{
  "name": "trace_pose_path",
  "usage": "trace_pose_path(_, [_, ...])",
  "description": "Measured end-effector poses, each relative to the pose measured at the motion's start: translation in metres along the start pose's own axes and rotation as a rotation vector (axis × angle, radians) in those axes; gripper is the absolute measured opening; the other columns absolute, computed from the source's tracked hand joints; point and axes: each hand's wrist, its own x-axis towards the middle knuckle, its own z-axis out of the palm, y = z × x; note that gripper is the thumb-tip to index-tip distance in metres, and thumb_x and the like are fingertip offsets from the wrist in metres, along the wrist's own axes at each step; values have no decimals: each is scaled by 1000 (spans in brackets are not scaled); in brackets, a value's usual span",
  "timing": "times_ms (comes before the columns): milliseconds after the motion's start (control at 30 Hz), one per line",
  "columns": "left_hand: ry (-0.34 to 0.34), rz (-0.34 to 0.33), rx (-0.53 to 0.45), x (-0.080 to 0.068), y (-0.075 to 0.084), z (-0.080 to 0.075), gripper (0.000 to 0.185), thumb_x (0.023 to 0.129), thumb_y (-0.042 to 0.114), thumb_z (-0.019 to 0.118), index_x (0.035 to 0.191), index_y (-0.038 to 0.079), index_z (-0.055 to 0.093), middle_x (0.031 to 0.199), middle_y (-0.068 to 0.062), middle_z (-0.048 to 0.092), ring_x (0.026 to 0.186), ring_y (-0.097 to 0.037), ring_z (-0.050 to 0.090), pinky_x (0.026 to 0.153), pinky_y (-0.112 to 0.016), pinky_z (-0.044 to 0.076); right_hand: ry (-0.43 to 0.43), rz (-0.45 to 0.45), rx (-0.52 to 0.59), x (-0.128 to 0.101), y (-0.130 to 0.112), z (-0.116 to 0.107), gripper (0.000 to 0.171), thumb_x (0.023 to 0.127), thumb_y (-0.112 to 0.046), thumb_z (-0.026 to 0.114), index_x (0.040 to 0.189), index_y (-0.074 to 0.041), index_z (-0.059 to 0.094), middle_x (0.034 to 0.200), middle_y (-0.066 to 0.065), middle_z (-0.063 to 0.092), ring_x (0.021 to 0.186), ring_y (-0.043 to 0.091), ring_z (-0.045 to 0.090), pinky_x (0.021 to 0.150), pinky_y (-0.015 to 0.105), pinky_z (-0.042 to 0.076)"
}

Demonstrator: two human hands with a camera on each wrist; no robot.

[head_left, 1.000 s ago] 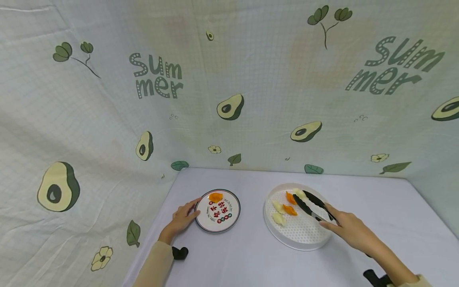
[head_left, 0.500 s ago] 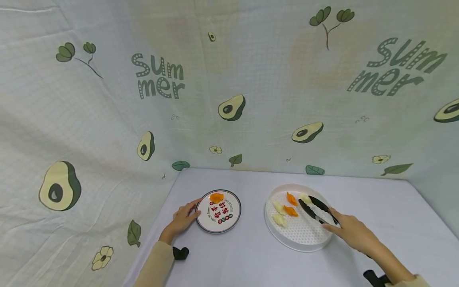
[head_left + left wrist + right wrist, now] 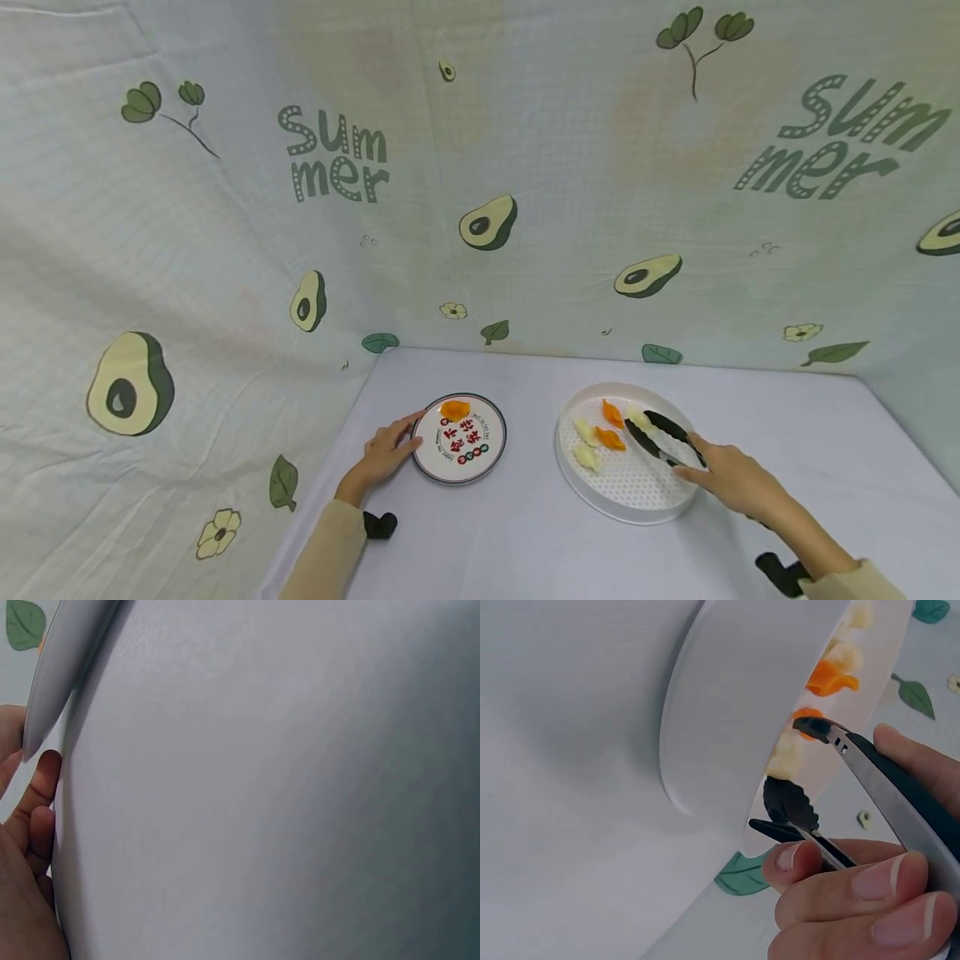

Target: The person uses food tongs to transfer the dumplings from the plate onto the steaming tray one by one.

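My right hand grips black tongs over a round white perforated tray. The tongs' tips stand slightly apart beside a pale dumpling at the tray's far side. In the tray also lie two orange dumplings and two pale ones. In the right wrist view the tongs reach over the tray wall. My left hand touches the left rim of a small printed plate that carries one orange dumpling. In the left wrist view the fingers lie against the plate's rim.
The plate and tray stand on a table with a pale lilac cloth. A curtain printed with avocados closes off the back and left sides. The cloth is bare in front of the tray and to its right.
The tongs have drawn back a little toward me and now sit beside the pale dumpling. The left hand stays on the plate's rim.
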Motion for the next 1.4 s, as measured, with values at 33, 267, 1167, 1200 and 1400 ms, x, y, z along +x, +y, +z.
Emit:
trace_pose_path(33, [-1, 0, -1, 0, 0, 0, 51, 99, 34, 61, 148, 27, 49, 138, -9, 55, 113, -31, 43, 96, -59, 23, -4, 5, 0, 0, 0, 0, 93, 94, -56, 60, 140, 21, 34, 124, 48, 46, 103, 60, 55, 68, 57, 52])
trace_pose_path(267, [-8, -2, 1, 1, 1, 1, 51, 99, 34, 61, 148, 27, 49, 137, -9, 55, 112, -30, 43, 96, -59, 23, 5, -6, -1, -1, -2, -5, 96, 93, -59, 59, 141, 21, 33, 125, 48, 46, 102, 61, 55, 66, 57, 52])
trace_pose_path(1167, [-9, -4, -12, 0, -2, 1, 51, 99, 36, 60, 148, 28, 49, 145, -11, 51, 118, -33, 42, 97, -58, 21, 121, -155, 81, 1, -55, -32, 91, 97, -54, 57, 146, 17, 29, 139, 42, 41, 122, 60, 44, 86, 68, 43])
trace_pose_path(1200, [-10, -4, -14, -1, -2, 1, 51, 99, 36, 60, 148, 28, 48, 145, -11, 51, 118, -33, 42, 97, -59, 21, 129, -174, 89, 1, -58, -31, 90, 97, -53, 57, 147, 17, 30, 140, 41, 41, 123, 59, 44, 88, 68, 42])
trace_pose_path(1400, [-13, 2, -24, -1, 0, -2, 51, 100, 35, 60, 149, 27, 48, 145, -11, 50, 119, -33, 42, 98, -59, 20, 175, -295, 135, 11, -79, -26, 82, 98, -47, 60, 147, 13, 34, 148, 34, 36, 131, 55, 38, 99, 67, 35])
